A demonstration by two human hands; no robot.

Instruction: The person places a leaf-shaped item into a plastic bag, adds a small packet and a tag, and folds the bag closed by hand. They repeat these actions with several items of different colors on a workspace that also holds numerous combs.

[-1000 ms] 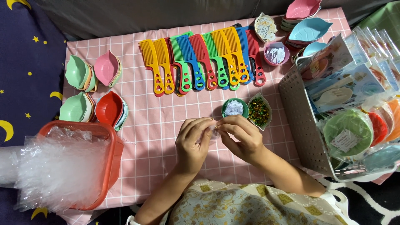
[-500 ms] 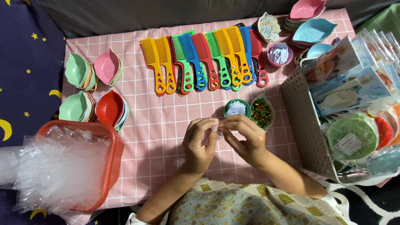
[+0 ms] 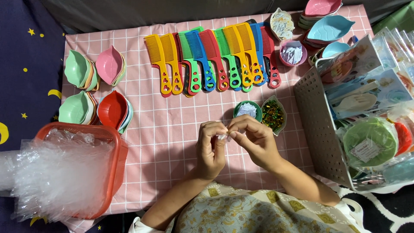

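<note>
- Left hand (image 3: 211, 149) and right hand (image 3: 254, 140) meet fingertip to fingertip above the pink checked cloth (image 3: 172, 129); both pinch a small pale scrap (image 3: 222, 136), closed on it from either side. What the scrap is made of cannot be told.
- Just beyond the pinch: a small green bowl (image 3: 247, 111) holding white slips, and touching it on the right a leaf-shaped dish (image 3: 274, 114) of glittering green-gold bits.
- Farther beyond the pinch: a row of overlapping combs (image 3: 211, 60) in yellow, red, green and blue, teeth away from the person, handles toward the hands.
- Beyond and right of the pinch: a pink bowl (image 3: 293, 52) with white slips, a patterned leaf dish (image 3: 282, 23), and stacked pink and blue leaf dishes (image 3: 327, 26).
- Right of the pinch: a perforated basket (image 3: 319, 129) packed with wrapped goods, including a green lidded item (image 3: 370, 141).
- Left of the pinch, well apart: four stacks of leaf dishes, topped green (image 3: 76, 68), pink (image 3: 108, 64), green (image 3: 74, 108) and red (image 3: 112, 109).
- Left of and nearer than the pinch: a red tub (image 3: 117, 151) filled with clear plastic bags (image 3: 56, 177).
</note>
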